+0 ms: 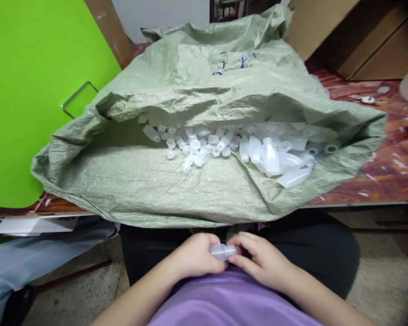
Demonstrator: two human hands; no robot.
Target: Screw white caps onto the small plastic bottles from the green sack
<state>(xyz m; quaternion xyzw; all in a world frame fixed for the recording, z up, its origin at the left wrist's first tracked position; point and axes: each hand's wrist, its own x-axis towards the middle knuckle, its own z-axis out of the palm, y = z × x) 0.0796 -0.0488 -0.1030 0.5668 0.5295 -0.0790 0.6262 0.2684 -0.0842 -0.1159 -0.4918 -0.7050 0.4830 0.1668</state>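
Over the worktop's [392, 181] front edge droops a sack [129, 181]. Below, our left hand [200, 254] curls its fingers round a translucent piece [221, 251], our right hand [263, 261] pinches its end; apparently we're adjusting the joint, which next calls for steady pressure.

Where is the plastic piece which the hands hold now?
In the head view, the plastic piece is low, near the middle, held between the left hand and right hand, below the open sack.

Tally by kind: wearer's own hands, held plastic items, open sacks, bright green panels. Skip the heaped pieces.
Hands: 2 (left hand, right hand)
Held plastic item: 1
Open sack: 1
Bright green panel: 1
Total: 5
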